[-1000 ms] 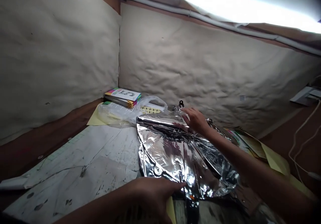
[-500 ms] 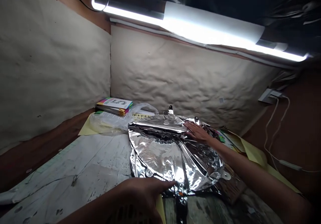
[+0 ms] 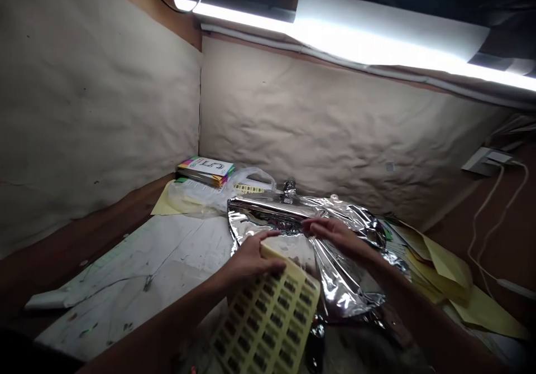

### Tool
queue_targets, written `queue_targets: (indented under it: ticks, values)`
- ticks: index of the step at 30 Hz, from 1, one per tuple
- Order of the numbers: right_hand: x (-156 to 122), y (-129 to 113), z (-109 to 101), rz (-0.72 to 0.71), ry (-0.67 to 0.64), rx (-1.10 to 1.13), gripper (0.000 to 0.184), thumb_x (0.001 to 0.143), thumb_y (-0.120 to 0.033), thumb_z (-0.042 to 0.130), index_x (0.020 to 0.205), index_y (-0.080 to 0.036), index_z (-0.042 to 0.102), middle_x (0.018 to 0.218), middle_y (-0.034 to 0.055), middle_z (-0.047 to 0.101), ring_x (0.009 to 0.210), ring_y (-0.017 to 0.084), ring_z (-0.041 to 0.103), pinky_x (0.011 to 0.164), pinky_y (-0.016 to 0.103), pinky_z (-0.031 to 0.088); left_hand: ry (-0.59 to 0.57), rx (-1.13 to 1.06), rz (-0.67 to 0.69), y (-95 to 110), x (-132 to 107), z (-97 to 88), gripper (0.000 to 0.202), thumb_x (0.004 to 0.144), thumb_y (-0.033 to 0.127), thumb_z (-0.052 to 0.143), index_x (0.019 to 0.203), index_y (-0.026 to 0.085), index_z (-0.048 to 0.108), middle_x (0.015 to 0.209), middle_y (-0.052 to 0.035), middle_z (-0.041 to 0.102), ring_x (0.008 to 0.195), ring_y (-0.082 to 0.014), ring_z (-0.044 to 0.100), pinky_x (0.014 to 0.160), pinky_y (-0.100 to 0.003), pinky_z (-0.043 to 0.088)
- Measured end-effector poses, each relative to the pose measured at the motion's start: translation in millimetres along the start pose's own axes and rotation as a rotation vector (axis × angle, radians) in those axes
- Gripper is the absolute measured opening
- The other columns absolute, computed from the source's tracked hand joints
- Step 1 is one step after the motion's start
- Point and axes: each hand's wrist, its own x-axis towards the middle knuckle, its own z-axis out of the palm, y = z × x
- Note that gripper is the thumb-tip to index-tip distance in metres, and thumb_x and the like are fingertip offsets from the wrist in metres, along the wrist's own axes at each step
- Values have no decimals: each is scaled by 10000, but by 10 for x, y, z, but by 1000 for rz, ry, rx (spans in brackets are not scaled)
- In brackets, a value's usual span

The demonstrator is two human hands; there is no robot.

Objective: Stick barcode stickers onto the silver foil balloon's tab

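My left hand (image 3: 251, 259) grips the upper edge of a yellow sheet of stickers (image 3: 272, 318), thumb on its face. Rows of small dark printed labels cover the sheet, which is tilted in front of me. Behind it lies a shiny silver foil balloon (image 3: 343, 276), flat and folded over along its far side. The sheet hides part of the foil. My right hand (image 3: 335, 235) is over the middle of the foil, its fingers loosely bent and pointing left. I see nothing held in it, and cannot tell whether it touches the foil.
At the back left, a stack of colourful printed cards (image 3: 207, 168) sits beside a clear plastic bag (image 3: 199, 198). Yellow papers (image 3: 450, 268) lie at the right. White cables (image 3: 481, 217) hang from a wall socket (image 3: 486, 162). A lamp (image 3: 377, 44) shines above the white worktop (image 3: 167, 262).
My left hand has come up and forward, raising the sticker sheet into view over the foil. My right hand has come off the foil's far fold and moved nearer. The view has shifted slightly.
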Motion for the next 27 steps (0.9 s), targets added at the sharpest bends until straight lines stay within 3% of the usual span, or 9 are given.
queue_targets:
  ticks: [2,3,7,9,12,15,21,27]
  values:
    - [-162,-131,331,13,-154,242,462,839,-459,626,1216,-193,611,1093,83,689,981,251,652,846,392,525,141,-51,55,20,28,-36,702,703,349,778,1319,179,488,978,-87,698,838,-232,687,724,-353,567]
    - [-215,-158,471,14,-168,300,461,810,-435,668,1205,-205,614,1078,68,690,964,246,652,827,377,530,183,-54,75,24,41,-55,643,702,354,781,1264,165,532,988,-93,698,856,-235,685,737,-350,565]
    - [-265,-119,789,-3,-47,340,269,761,-333,721,998,-215,674,874,4,684,790,197,645,693,298,524,174,-59,100,26,81,-129,557,659,356,814,1130,135,616,1072,-123,683,951,-253,669,818,-365,546]
    - [-263,-104,841,-15,-60,320,195,764,-296,710,935,-208,678,806,-9,669,723,176,628,636,270,503,142,-36,120,27,97,-151,600,619,318,840,1147,135,619,1123,-131,668,996,-258,656,853,-371,535]
    - [-287,-144,859,-57,-58,238,159,781,-259,689,933,-212,682,818,-6,678,729,171,623,639,265,489,71,38,103,17,112,-147,506,624,300,827,1064,108,667,986,-120,712,889,-245,681,789,-356,546]
    - [-313,-188,831,-85,18,152,150,816,-283,663,948,-215,680,864,11,698,761,178,632,678,283,493,62,113,101,0,109,-110,319,695,322,767,921,102,723,868,-103,731,786,-221,682,718,-321,544]
    - [-347,-146,783,-184,132,22,79,847,-278,645,873,-205,661,810,18,693,723,166,638,665,285,504,34,232,138,10,63,-42,314,708,313,751,968,137,745,924,-77,744,845,-227,686,746,-298,541]
    - [-379,-106,865,-364,309,-295,44,869,-234,632,899,-208,650,826,34,673,769,183,620,686,312,475,55,340,188,24,52,-39,222,791,343,669,902,181,773,862,-43,755,773,-207,691,667,-259,518]
